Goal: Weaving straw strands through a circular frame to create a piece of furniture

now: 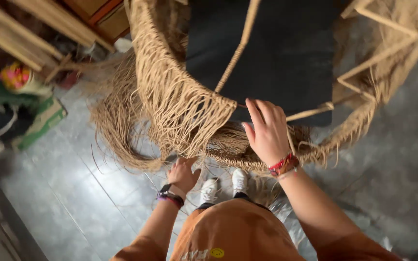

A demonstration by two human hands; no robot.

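Left hand [182,174] fingers hidden under woven frame [180,101] — grip unclear.

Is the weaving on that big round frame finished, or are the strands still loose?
Still loose. The woven frame trails unwoven strands down to the floor, and bare struts show on its right side.

The basket [180,96] I work on is woven from dry tan fibre, rough and stringy, with loose strands [117,125] hanging like straw. Its ribs are thin pale cane [235,53], smooth and matt. Inside lies a black pad [286,53], soft-looking and dull. The floor [73,193] is grey stone tile, smooth with a light shine. My shirt [233,232] is orange cloth. Wooden sticks [30,34] lean nearby, bare and matt. My wrist bands [282,165] look like woven thread.
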